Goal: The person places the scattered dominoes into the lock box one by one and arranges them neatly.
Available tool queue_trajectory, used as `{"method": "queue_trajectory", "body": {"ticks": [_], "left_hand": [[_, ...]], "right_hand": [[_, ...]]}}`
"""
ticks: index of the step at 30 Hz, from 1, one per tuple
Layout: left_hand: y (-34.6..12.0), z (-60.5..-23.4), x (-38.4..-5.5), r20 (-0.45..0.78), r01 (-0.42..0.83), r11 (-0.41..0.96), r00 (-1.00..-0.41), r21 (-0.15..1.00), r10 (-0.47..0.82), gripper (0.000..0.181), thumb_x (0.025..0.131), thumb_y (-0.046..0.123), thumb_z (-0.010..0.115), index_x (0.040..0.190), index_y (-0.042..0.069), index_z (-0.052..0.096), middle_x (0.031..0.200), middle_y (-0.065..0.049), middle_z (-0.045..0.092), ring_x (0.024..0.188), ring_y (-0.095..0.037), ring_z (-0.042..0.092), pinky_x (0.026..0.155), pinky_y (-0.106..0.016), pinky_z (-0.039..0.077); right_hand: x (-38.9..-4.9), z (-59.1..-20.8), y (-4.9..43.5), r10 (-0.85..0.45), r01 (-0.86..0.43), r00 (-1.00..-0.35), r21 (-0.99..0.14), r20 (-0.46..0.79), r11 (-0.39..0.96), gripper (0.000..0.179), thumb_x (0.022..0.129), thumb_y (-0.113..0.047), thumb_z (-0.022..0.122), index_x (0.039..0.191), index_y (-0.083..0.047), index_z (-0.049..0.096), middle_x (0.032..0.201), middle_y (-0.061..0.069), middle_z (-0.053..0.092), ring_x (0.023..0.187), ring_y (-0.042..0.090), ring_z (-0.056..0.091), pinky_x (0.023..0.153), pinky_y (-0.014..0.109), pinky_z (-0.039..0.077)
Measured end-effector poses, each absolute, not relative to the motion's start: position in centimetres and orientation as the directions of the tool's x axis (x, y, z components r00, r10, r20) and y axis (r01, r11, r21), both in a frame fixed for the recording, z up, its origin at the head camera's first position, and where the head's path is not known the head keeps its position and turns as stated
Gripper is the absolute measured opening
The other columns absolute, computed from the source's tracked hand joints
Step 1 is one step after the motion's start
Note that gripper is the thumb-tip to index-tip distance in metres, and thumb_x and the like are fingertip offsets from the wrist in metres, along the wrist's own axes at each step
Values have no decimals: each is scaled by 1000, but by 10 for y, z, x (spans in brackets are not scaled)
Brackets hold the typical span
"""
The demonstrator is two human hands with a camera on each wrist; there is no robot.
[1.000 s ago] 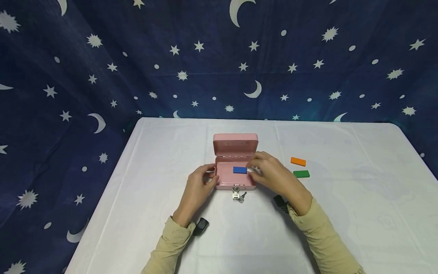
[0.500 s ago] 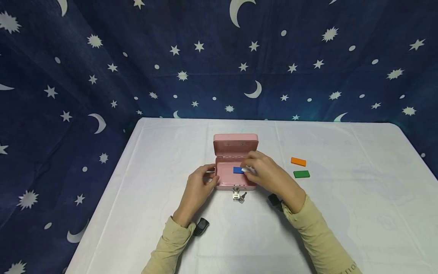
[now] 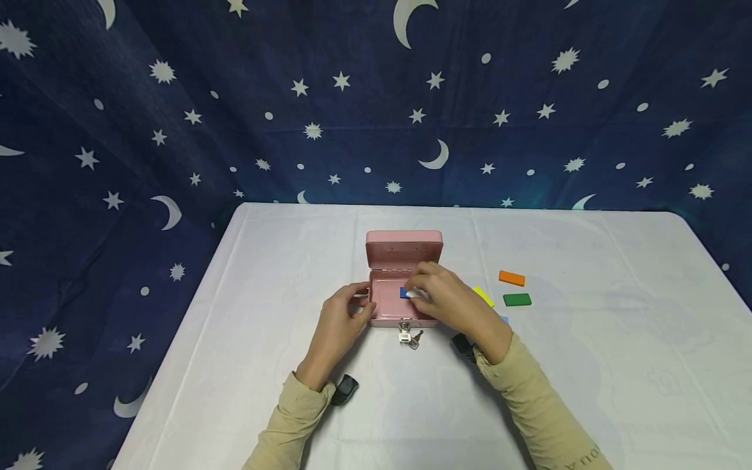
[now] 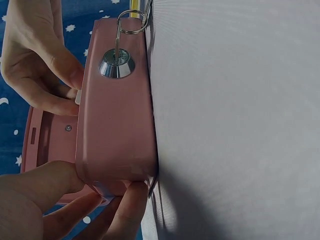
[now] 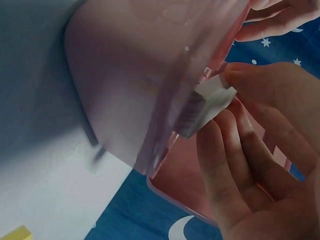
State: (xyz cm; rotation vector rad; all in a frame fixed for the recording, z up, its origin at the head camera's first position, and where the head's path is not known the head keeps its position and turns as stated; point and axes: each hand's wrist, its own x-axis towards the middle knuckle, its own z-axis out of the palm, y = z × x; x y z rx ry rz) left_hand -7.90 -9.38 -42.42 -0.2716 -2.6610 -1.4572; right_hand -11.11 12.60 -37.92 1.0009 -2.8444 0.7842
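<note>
A pink metal cash box (image 3: 388,307) stands on the white table with its lid (image 3: 404,248) raised. My left hand (image 3: 339,320) grips its left side wall, thumb at the rim and fingers against the outside, as the left wrist view shows. Between thumb and fingertips, my right hand (image 3: 449,297) pinches a white block (image 5: 215,102) over the inside of the box. A blue block (image 3: 403,293) lies on the box floor, partly covered by the white one. The front carries a silver lock (image 4: 116,63) with a key in it and a key ring hanging from it.
To the right of the box lie an orange block (image 3: 512,278) and a green block (image 3: 517,299). A yellow block (image 3: 484,296) and a light blue one (image 3: 504,319) show beside the right wrist, partly hidden. A starry dark blue cloth (image 3: 352,104) hangs behind the table.
The right hand has moved left, further over the box with the white block, covering more of the blue block. Yellow and light blue blocks have come into view. The left hand stays put.
</note>
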Motion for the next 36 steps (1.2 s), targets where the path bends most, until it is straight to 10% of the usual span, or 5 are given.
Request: {"method": "queue_trajectory", "body": {"ticks": [36], "left_hand": [[-95, -425, -79, 163, 196, 530, -981, 825, 108, 38, 89, 4, 72, 125, -1, 64, 117, -14, 68, 96, -22, 70, 77, -30, 60]], "right_hand": [[-116, -403, 118, -597, -607, -785, -406, 166, 684, 16, 79, 1, 78, 94, -1, 73, 96, 7, 64, 84, 18, 62, 75, 33, 57]]}}
